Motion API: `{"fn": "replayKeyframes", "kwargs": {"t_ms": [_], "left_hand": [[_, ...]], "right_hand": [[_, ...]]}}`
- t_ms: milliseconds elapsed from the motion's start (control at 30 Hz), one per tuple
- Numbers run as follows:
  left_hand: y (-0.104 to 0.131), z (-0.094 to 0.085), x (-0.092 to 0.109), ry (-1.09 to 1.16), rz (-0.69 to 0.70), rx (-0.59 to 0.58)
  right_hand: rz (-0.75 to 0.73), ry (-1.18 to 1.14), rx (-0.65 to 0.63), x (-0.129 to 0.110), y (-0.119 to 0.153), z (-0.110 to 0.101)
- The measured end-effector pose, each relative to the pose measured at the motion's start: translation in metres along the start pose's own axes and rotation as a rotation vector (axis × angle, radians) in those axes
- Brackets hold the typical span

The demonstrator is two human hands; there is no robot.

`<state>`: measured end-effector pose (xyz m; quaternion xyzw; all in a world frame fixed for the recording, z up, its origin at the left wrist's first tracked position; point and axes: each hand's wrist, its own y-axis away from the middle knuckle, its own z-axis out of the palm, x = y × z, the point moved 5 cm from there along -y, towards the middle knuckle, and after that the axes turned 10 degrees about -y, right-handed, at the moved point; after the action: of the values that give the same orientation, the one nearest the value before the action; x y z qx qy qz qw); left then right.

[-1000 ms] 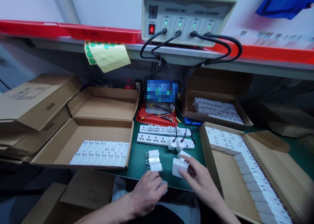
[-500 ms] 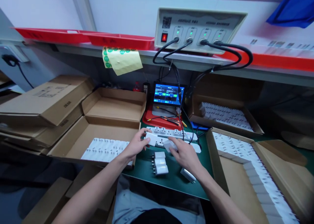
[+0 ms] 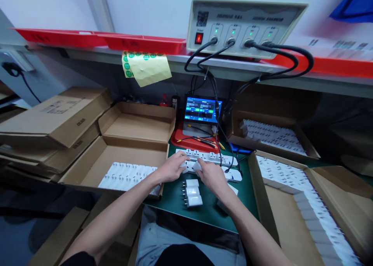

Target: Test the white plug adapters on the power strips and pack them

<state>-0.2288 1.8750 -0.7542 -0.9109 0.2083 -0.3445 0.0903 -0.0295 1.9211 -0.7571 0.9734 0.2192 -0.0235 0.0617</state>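
Note:
Over the near white power strip (image 3: 236, 175), my left hand (image 3: 173, 168) has its fingers closed on a white adapter (image 3: 184, 166), mostly covered by the hand. To its right, my right hand (image 3: 210, 175) grips another white adapter (image 3: 197, 166) at the same strip. Whether either adapter's pins are in a socket cannot be seen. Just below, a short row of white adapters (image 3: 193, 191) lies on the green mat (image 3: 175, 198), pins pointing left. Another white adapter (image 3: 223, 207) lies partly under my right forearm. The far power strip (image 3: 205, 156) runs behind my hands.
Open cardboard boxes with white adapters stand at left (image 3: 87, 163) and right (image 3: 284, 215). A lit screen (image 3: 202, 109) stands behind the strips, beyond cables on a red tray (image 3: 189, 143). The shelf above bears a cabled power unit (image 3: 244, 28).
Both hands have moved closer together over the near power strip, each with its adapter. The camera view has shifted slightly.

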Motion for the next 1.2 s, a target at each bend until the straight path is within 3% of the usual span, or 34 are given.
{"fn": "replayKeyframes", "kwargs": {"t_ms": [167, 333, 533, 667, 767, 900, 1033, 1200], "left_hand": [[-0.009, 0.019, -0.012, -0.068, -0.001, -0.092], [-0.014, 0.025, -0.019, -0.089, -0.005, -0.122], [-0.015, 0.035, -0.014, -0.174, -0.048, -0.146], [-0.014, 0.035, -0.01, -0.245, -0.083, -0.146], [-0.009, 0.029, -0.005, -0.261, -0.049, -0.108], [-0.005, 0.03, 0.011, -0.191, 0.008, 0.044], [-0.027, 0.063, 0.041, -0.069, 0.04, 0.123], [-0.073, 0.106, 0.061, -0.074, -0.031, 0.065]], "right_hand": [[-0.003, -0.002, -0.065, 0.001, 0.004, -0.002], [0.011, -0.008, -0.09, -0.01, 0.009, 0.0], [-0.039, -0.027, -0.108, -0.025, 0.004, 0.003], [-0.054, -0.014, -0.102, -0.022, 0.007, -0.003], [-0.09, -0.031, 0.001, 0.003, 0.024, -0.016], [-0.043, -0.103, 0.217, 0.075, 0.051, -0.04], [0.042, -0.263, 0.218, 0.132, 0.051, -0.037], [-0.073, -0.55, 0.219, 0.135, 0.028, -0.009]]}}
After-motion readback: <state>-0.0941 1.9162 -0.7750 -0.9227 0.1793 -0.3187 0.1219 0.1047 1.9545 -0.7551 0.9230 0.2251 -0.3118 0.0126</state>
